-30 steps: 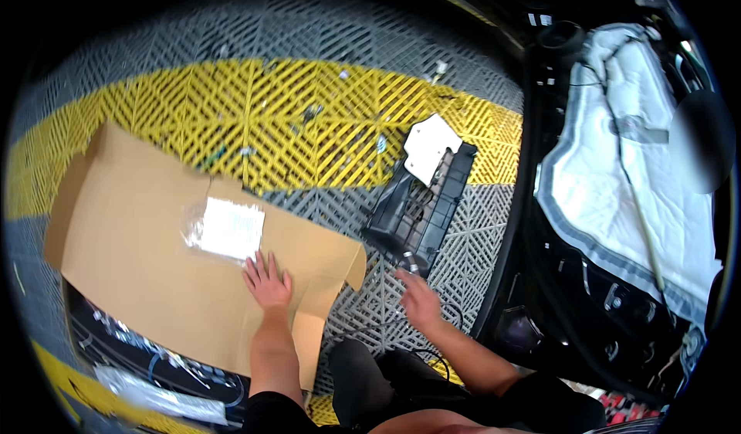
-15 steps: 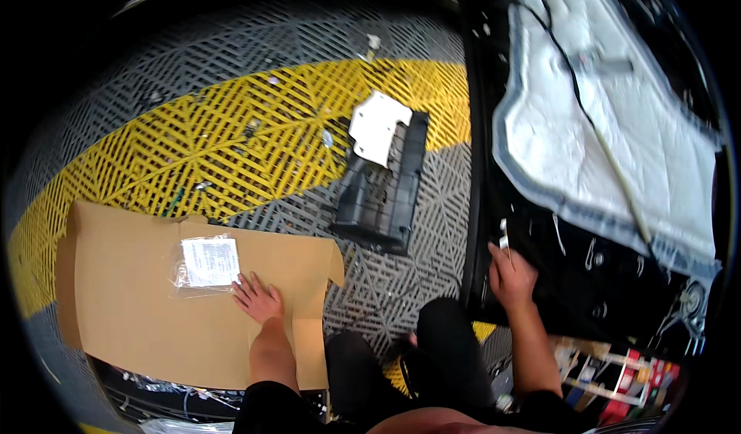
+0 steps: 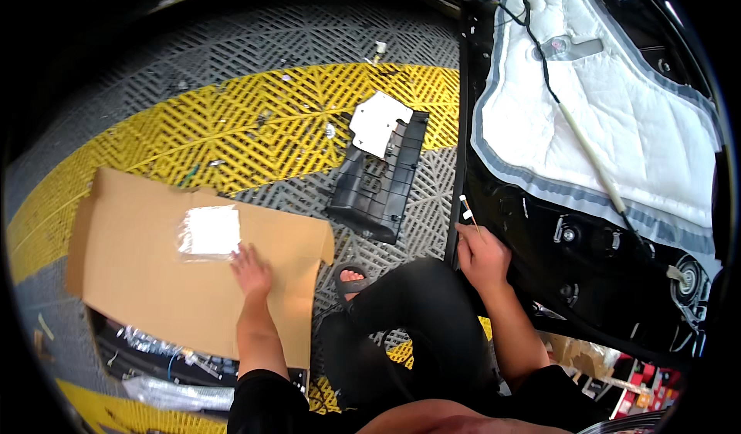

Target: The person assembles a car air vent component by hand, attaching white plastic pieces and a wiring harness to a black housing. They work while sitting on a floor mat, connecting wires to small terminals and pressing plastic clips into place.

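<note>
R hand: the right hand was curled, thumb and forefinger pinched on a thin stalk, tan w/ small white bits near its upper end; any marking on those too small to read.
L hand: the left hand was open, palm down on the cardboard, fingers a bit apart, fingertips at lower R corner of the white packet; not gripping.
White packet: lay flat on cardboard, approx. mid, clear film round a white sheet; sheet glared out, any print unreadable.
Cardboard: brown, opened out, L side folded up; no telling any print on its face.
Under cardboard: dark part w/ clear plastic & a blue line stuck out past the near edge; clear-wrapped bundle just below.
Foot: grey slipper on floor, R of cardboard, by dark-trousered legs.
Black plastic trim: on floor betw. cardboard & door, ribbed back up; white plate w/ holes lay over its far end.
Door: black door panel on R, behind R hand; can't tell if hand touched it.
Padding: white quilted padding, grey edge, on door; cable ran diag. across, pale sleeve on lower part. Silver piece near top bore a small round mark, too small to read.
Floor: yellow & grey grid floor, small scraps scattered; small white piece at far side.
Lower R: red items behind, too blurred to tell what or read.
</note>
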